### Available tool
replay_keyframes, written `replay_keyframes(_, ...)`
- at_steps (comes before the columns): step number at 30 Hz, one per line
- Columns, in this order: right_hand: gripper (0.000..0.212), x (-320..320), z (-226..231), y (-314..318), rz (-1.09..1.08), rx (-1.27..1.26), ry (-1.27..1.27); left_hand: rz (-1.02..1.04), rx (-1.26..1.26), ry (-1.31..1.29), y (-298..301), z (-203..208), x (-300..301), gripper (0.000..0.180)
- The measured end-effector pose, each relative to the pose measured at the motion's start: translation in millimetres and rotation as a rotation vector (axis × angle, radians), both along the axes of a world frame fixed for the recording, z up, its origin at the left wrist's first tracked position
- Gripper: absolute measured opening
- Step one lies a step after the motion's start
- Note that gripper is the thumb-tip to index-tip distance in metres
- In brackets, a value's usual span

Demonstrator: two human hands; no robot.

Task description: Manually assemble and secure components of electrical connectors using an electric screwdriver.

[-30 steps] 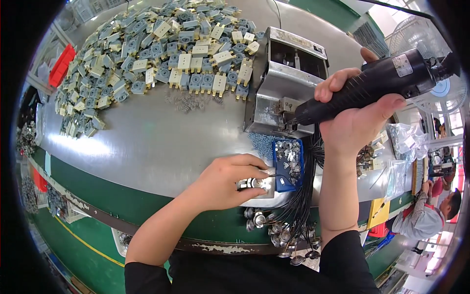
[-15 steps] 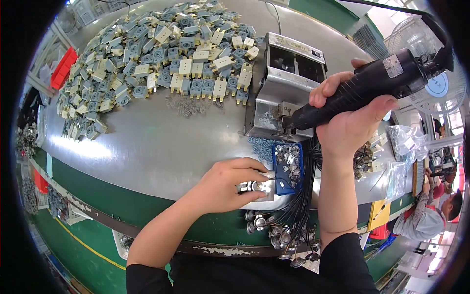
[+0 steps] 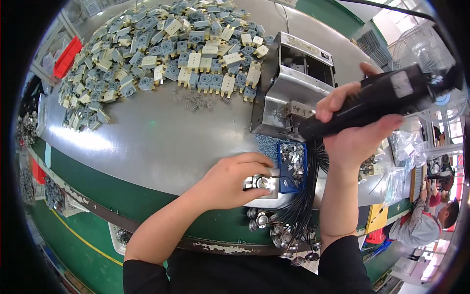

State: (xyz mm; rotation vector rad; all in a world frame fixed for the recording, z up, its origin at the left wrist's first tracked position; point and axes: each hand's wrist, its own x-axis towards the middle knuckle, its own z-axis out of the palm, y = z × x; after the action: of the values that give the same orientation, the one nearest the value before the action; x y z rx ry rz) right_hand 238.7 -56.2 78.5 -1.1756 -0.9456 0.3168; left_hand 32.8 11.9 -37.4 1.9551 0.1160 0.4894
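My right hand [image 3: 355, 139] is wrapped round a thick black electric screwdriver [image 3: 364, 103], tilted with its nose down to the left. That nose is at the front of a metal screw feeder [image 3: 298, 85]; whether the bit touches it is hidden. Lower down, my left hand [image 3: 235, 181] has thumb and fingers closed about a small shiny round metal part [image 3: 259, 182] on a metal block [image 3: 273, 188] near the table's front edge. A thin black wire leads from this part toward the blue tray [image 3: 293, 183] of small metal pieces beside it.
A large heap of grey and cream switch-like blocks [image 3: 161, 54] covers the far left. Loose springs [image 3: 193, 99] lie before it. Bluish screws [image 3: 267, 146] are by the tray. Black wires [image 3: 306, 206] hang over the edge with round metal parts [image 3: 281, 235]. A co-worker [image 3: 426, 223] sits far right.
The screwdriver, now blurred, has come slightly toward me from the feeder's front in my right hand. My left hand stays at the metal block. The whole view has shifted a little.
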Motion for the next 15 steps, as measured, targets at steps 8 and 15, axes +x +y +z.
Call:
replay_keyframes(8, 0.116, 7.8, 0.7, 10.6, -0.170, 0.103, -0.028, -0.022, -0.031, 0.005, 0.0, -1.8, -0.4, 0.033)
replay_keyframes(15, 0.109, 9.7, -2.2, 10.9, -0.115, 0.083, -0.006, -0.023, -0.029, 0.026, 1.4, -0.1, 0.0, 0.033)
